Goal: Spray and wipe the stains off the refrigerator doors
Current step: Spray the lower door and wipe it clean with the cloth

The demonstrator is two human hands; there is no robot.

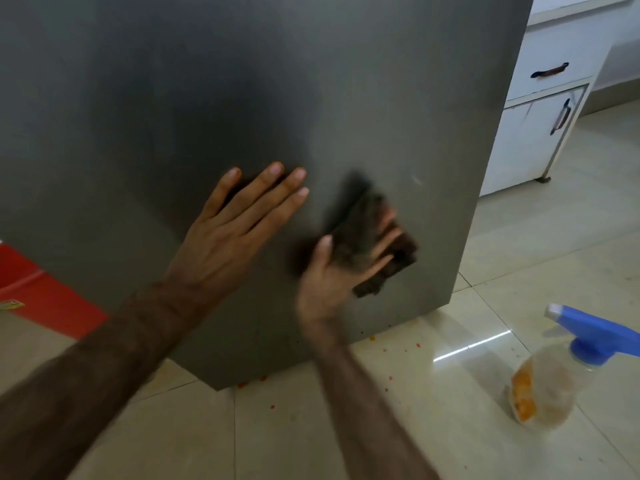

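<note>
Low on the door: I see both hands working the grey brushed-metal refrigerator door point(242, 98)
Left hand point(235, 223): flat on the door, fingers spread, holding nothing
Right hand point(332, 271): blurred, fingers pressing a dark brown folded cloth point(384, 251) against the door near its right edge
Spray bottle: clear plastic bottle with blue trigger head point(554, 368) lying on the beige tiled floor point(450, 427), right of the fridge, well apart from my hands
Floor: small orange specks point(408, 348) by the door's bottom
Background: white cabinet with dark handles point(540, 119); red object point(45, 296) far left
</note>
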